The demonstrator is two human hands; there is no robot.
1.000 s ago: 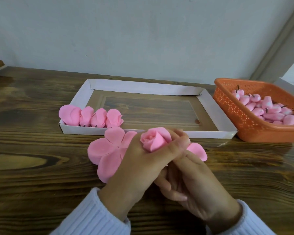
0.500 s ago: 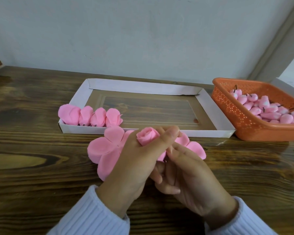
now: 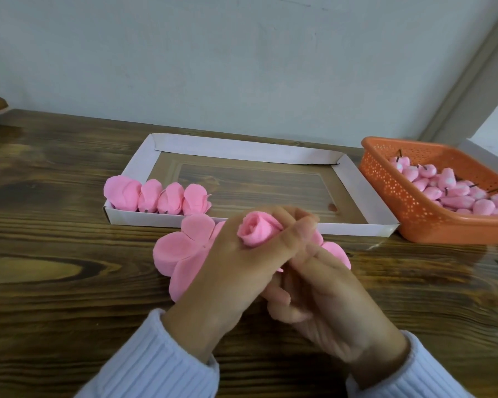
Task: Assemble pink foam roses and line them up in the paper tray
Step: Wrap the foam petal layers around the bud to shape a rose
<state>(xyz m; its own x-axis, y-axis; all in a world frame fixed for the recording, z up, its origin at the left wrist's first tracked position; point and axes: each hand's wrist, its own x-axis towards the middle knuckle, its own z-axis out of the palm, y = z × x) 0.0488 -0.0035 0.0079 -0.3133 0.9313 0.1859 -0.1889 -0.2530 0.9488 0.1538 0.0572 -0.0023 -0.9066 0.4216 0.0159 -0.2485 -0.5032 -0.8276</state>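
Observation:
My left hand (image 3: pixel 230 271) grips a pink foam rose bud (image 3: pixel 255 231), thumb and fingers curled round it, just in front of the paper tray (image 3: pixel 354 182). My right hand (image 3: pixel 325 294) sits under and beside it, fingers curled at the bud's base; what they hold is hidden. Flat pink foam petals (image 3: pixel 181 251) lie on the table beneath both hands, with one lobe showing at the right. Several finished roses (image 3: pixel 156 196) stand in a row at the tray's front left corner.
An orange plastic basket (image 3: pixel 391 185) full of pink foam buds (image 3: pixel 457 193) with dark stems stands at the right of the tray. The wooden table (image 3: pixel 55 297) runs back to a pale wall. A white box edge shows at far right.
The bud has turned in my left hand so its spiral top faces up and left. Both hands have shifted slightly lower, and my right fingers have moved under the bud.

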